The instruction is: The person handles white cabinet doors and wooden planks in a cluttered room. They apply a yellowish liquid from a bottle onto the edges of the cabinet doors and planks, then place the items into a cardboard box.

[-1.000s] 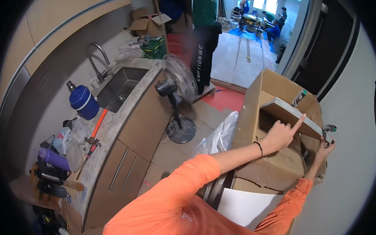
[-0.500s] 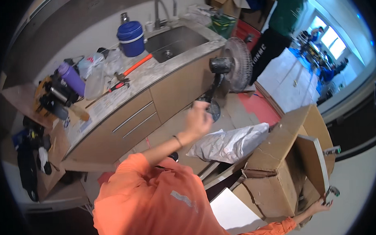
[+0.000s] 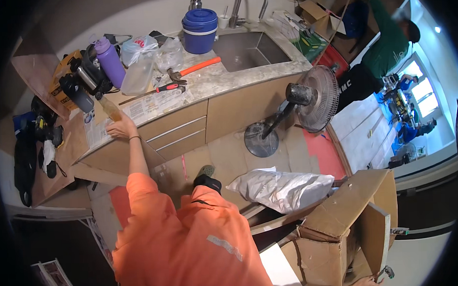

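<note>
My left hand (image 3: 121, 128) is at the worktop's front edge, its fingers stretched out against it. Right beside it, a clear bottle of yellowish liquid (image 3: 108, 107) leans across the newspaper (image 3: 95, 128); whether the hand touches the bottle is unclear. Far to the right, my right hand (image 3: 366, 283) grips the lower edge of a pale cabinet door (image 3: 378, 236), close to a metal hinge (image 3: 389, 272). A second hinge (image 3: 399, 231) sticks out higher on that door. The door stands against an open cardboard box (image 3: 325, 240), and the frame's lower edge partly cuts off the right hand.
On the worktop are an orange-handled hammer (image 3: 196, 67), a red-handled file (image 3: 159, 90), a purple bottle (image 3: 110, 61) and a blue jug (image 3: 200, 32) by the sink (image 3: 253, 49). A standing fan (image 3: 318, 98) and white sack (image 3: 286, 187) occupy the floor. A green-shirted person (image 3: 387, 44) stands beyond.
My left hand has swung from above the floor to the worktop edge beside the bottle. My right hand stays at the cabinet door. The view has shifted, and the green-shirted person has changed posture.
</note>
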`<action>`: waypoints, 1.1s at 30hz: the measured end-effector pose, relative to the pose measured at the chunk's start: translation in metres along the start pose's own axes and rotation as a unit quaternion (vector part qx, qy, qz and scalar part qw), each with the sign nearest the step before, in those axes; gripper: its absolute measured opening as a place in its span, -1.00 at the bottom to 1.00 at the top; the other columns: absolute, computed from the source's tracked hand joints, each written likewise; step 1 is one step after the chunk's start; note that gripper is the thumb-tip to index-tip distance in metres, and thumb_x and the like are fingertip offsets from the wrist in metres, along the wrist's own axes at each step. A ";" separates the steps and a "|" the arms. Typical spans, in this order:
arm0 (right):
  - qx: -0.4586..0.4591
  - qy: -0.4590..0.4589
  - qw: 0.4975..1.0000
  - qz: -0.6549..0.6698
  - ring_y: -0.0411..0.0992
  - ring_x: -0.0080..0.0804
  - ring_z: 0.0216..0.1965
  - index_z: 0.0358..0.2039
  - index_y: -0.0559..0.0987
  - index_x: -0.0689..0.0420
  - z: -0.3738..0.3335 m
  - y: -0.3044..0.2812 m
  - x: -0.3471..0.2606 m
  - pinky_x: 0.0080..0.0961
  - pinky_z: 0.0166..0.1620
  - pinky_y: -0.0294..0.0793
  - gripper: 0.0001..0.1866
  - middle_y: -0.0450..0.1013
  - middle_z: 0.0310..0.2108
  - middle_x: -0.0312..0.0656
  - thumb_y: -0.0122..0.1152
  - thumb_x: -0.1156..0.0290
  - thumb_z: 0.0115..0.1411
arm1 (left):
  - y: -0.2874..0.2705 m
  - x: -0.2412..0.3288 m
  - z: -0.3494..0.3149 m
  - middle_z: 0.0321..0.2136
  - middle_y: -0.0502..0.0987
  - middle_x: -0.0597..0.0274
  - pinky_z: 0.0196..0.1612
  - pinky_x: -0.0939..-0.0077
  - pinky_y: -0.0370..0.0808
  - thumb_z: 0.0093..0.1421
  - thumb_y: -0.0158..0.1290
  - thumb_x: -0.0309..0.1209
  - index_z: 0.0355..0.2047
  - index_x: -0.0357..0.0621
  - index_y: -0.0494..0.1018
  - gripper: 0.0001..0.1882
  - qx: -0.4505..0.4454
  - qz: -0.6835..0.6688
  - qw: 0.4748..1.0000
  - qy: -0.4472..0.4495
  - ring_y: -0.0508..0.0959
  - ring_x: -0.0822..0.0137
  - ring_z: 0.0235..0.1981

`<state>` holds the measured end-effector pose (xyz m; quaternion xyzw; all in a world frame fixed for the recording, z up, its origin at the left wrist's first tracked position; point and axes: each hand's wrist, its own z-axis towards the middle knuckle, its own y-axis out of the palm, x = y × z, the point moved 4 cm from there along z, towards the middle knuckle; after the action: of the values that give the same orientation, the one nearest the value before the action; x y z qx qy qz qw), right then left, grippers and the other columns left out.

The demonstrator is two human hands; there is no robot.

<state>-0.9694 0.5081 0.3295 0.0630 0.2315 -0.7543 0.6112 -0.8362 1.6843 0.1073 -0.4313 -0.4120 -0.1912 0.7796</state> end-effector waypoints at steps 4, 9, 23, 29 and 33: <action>-0.029 0.048 0.998 0.027 0.41 -0.03 0.07 0.22 0.23 0.29 0.001 -0.005 0.005 -0.19 0.13 0.37 -0.36 0.31 0.14 0.16 0.21 0.13 0.33 | 0.004 -0.006 0.046 0.14 0.28 -0.26 0.25 -0.04 0.20 -0.22 0.37 0.28 0.26 -0.35 0.07 0.27 0.034 -0.039 0.998 0.047 0.25 -0.12 0.23; -0.066 0.038 0.997 -0.010 0.38 -0.02 0.11 0.21 0.26 0.29 0.003 -0.019 0.007 -0.19 0.17 0.33 -0.38 0.33 0.14 0.16 0.15 0.10 0.36 | 0.049 -0.014 0.070 0.22 0.26 -0.26 0.33 0.06 0.18 -0.20 0.40 0.21 0.32 -0.35 0.09 0.27 -0.112 -0.110 0.985 0.064 0.26 -0.14 0.27; -0.189 -0.087 0.915 -0.347 0.41 -0.15 0.04 0.03 0.59 0.03 -0.087 -0.095 -0.113 -0.20 0.14 0.40 -0.53 0.48 -0.05 -0.19 0.39 0.27 0.07 | 0.033 0.055 0.023 -0.11 0.50 -0.32 0.01 -0.04 0.46 0.11 0.27 0.12 0.03 -0.50 0.38 -0.16 -0.040 -0.177 0.921 0.344 0.52 -0.20 -0.04; -0.145 -0.157 0.903 -0.371 0.43 -0.12 -0.02 0.00 0.58 0.08 -0.100 -0.098 -0.153 -0.14 0.16 0.41 -0.58 0.47 -0.07 -0.19 0.25 0.15 0.19 | 0.011 0.115 -0.120 -0.05 0.47 -0.36 0.06 -0.01 0.43 0.15 0.29 0.00 0.06 -0.54 0.32 -0.20 -0.214 -0.291 0.856 0.371 0.51 -0.19 -0.03; -0.099 -0.131 0.915 -0.369 0.44 -0.10 0.00 -0.06 0.58 0.12 -0.096 -0.109 -0.164 -0.19 0.06 0.47 -0.61 0.47 -0.04 -0.20 0.25 0.16 0.19 | -0.023 0.138 -0.200 0.02 0.45 -0.31 0.06 0.16 0.48 0.23 0.22 -0.06 0.09 -0.53 0.28 -0.26 -0.312 -0.289 0.784 0.452 0.53 -0.05 -0.02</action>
<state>-1.0505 0.7115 0.3362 -0.1871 0.2295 -0.9009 0.3174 -0.6746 1.5138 0.1726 -0.3757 -0.0363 -0.6988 0.6077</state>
